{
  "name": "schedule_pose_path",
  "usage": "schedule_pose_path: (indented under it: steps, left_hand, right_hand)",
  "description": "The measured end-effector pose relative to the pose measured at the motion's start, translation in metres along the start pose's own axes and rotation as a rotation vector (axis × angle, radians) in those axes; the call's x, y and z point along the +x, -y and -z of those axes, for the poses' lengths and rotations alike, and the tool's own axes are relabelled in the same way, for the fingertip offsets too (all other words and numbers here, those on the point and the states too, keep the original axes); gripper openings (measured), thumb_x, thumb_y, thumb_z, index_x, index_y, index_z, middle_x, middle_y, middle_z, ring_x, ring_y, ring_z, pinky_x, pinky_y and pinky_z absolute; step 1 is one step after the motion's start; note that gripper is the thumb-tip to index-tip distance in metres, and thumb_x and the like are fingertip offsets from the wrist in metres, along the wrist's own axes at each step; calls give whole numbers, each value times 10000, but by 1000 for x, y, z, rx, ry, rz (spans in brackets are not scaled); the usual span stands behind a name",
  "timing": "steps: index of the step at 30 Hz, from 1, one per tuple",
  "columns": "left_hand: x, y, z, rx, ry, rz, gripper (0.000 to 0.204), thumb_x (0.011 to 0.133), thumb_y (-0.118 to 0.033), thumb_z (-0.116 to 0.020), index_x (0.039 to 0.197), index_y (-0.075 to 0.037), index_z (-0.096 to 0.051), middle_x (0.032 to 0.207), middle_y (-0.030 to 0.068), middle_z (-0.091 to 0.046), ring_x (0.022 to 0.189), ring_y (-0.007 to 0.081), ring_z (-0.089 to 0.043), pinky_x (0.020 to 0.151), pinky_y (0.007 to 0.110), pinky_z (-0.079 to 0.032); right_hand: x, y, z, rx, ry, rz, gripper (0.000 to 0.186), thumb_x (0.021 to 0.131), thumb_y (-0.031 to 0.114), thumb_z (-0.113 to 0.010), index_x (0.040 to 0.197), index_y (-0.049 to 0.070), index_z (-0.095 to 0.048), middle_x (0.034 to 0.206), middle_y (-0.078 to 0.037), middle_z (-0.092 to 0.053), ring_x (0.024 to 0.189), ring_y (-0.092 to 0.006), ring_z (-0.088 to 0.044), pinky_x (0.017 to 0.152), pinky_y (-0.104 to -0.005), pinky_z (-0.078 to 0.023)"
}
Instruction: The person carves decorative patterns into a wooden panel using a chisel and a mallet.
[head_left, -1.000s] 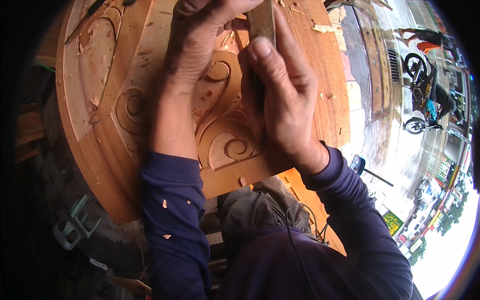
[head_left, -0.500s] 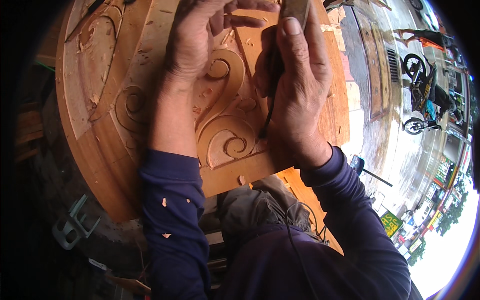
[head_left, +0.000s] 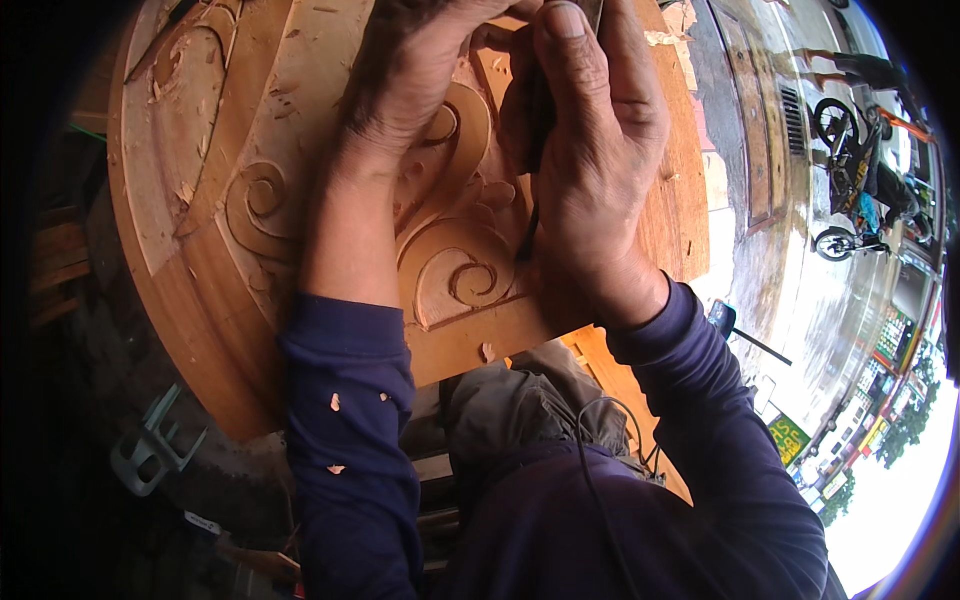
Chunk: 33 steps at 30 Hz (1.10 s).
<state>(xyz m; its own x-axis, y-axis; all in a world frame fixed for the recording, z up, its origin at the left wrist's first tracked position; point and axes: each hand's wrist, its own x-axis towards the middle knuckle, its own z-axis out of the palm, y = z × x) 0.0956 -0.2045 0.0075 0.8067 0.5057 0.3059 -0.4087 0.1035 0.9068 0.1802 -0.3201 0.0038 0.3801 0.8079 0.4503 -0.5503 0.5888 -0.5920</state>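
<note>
A carved wooden panel with raised scrolls and scattered shavings fills the upper middle. My right hand is closed round a long dark tool, thumb along it; its thin shaft runs down to the carving beside the lower scroll, the tip partly in shadow. My left hand is at the top edge, fingers curled toward the tool's upper part beside my right thumb; what they grip, if anything, is hidden.
More tools lie on the panel's upper left. A pale plastic chair stands lower left. At right are a wet pavement, a motorbike, a person and a dark cord near my waist.
My right hand moved right and up, then slightly further up with the tool. My left fingers, stretched out half a second ago, are now curled and shifted right toward the tool's top.
</note>
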Motion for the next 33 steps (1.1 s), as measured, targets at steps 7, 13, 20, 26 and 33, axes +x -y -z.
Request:
schedule_pose_path:
  steps: [7,13,20,26,33]
  left_hand:
    - [-3,2,-3,-129,-46,104,359,1035,-193,-632,1367,-60,-612,1148,0,-711,1003,77,-670,895,224,-519]
    - [-1,3,-8,-137,-12,154,346,1041,-219,-627,1344,-50,-609,1170,6,-677,1040,71,-631,925,229,-492]
    - [-1,11,-4,31,153,116,328,1057,-189,-594,1344,-33,-577,1062,47,-670,980,86,-632,863,258,-518]
    - [-5,14,-3,-41,242,110,507,1056,-210,-612,1521,-63,-474,1137,67,-701,1084,133,-646,942,280,-523]
    - [-2,12,-16,-124,363,219,530,1055,-224,-618,1547,-107,-460,1088,50,-710,1041,122,-644,946,304,-529]
  right_hand:
    - [-12,-23,-48,-330,-439,93,529,1089,26,-442,1587,-61,-286,1567,-205,-435,1390,-255,-511,1135,-361,-453]
    - [-20,-23,-41,-390,-479,98,537,1082,18,-444,1588,-61,-280,1576,-203,-425,1405,-245,-499,1155,-374,-438]
    - [-29,-25,-53,-487,-698,87,519,1081,102,-507,1565,-29,-376,1430,-127,-589,1262,-149,-580,1081,-281,-456]
    - [-10,-17,-62,-490,-1009,227,492,1076,125,-532,1541,9,-417,948,-34,-671,661,-44,-586,559,-181,-466]
    - [-49,-13,-45,-663,-744,215,483,1087,168,-527,1534,14,-426,857,6,-624,581,-23,-487,486,-186,-377]
